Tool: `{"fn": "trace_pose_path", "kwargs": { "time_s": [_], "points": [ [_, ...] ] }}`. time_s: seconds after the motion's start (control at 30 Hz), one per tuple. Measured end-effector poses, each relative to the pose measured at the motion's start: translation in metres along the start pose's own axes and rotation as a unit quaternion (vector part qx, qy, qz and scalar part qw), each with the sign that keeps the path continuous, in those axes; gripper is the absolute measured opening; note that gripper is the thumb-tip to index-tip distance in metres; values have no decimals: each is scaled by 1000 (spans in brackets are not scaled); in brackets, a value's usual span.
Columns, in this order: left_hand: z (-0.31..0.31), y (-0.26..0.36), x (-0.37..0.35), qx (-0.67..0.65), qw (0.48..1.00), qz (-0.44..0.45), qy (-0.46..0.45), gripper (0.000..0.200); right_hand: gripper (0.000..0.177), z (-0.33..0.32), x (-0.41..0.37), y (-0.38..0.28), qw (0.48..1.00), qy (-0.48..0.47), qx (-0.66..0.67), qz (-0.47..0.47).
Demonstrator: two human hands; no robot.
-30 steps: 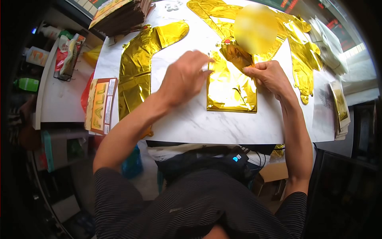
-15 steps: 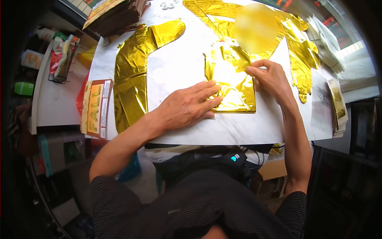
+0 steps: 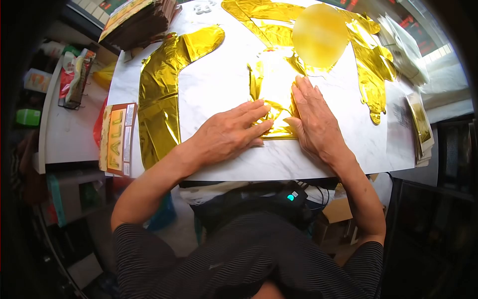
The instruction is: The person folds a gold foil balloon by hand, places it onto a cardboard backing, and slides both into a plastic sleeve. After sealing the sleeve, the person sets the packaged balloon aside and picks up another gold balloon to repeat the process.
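A shiny gold foil piece (image 3: 279,130), folded to a rough rectangle, lies on the white marbled table (image 3: 214,89) in front of me. My left hand (image 3: 231,128) rests flat over its left edge, fingers stretched out. On its right side my right hand (image 3: 316,117) lies flat, fingers extended and thumb apart, covering that edge. Neither hand grips anything. Glare whitens the middle of the foil. Beyond it, more gold foil (image 3: 276,35) spreads across the back, partly hidden by a blurred round patch.
A long bent gold foil shape (image 3: 159,104) lies at the left. Beside it is a "FALL" packet (image 3: 116,139); a stack of packets (image 3: 137,25) stands at the back left. White plastic bags (image 3: 403,50) and flat packets (image 3: 420,127) lie along the right edge.
My right hand has let go of the foil's right edge, moved left and flattened onto it. My left hand stays on the foil's left side. The view has shifted slightly.
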State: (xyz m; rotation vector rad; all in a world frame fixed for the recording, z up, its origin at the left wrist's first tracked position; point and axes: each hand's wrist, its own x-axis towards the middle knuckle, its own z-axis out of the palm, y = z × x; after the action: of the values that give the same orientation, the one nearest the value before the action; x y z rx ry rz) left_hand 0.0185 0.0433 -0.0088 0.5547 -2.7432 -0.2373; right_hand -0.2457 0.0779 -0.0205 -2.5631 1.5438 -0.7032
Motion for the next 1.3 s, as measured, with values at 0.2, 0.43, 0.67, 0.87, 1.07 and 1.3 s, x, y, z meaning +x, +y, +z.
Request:
{"fn": "trace_pose_path", "kwargs": {
  "time_s": [0.2, 0.43, 0.67, 0.87, 1.07, 1.3],
  "points": [
    [2, 0, -1, -3, 1000, 2, 3, 43, 64, 5, -1, 6, 1000, -19, -16, -1],
    [3, -1, -1, -6, 1000, 4, 10, 43, 62, 4, 15, -9, 1000, -4, -7, -23],
    [1, -4, -8, -201, 959, -141, 145, 32, 70, 21, 14, -6, 998, -64, -19, -19],
    [-26, -20, 6, -461, 762, -436, 127, 23, 71, 21, 14, -7, 998, -56, -7, -14],
    [-27, -23, 25, -493, 733, -467, 48, 27, 72, 23, 13, -4, 998, -57, 0, -9],
    [-24, -29, 34, -480, 739, -470, 53, 28, 72, 25, 13, -4, 999, -46, 7, -10]
  ]
}}
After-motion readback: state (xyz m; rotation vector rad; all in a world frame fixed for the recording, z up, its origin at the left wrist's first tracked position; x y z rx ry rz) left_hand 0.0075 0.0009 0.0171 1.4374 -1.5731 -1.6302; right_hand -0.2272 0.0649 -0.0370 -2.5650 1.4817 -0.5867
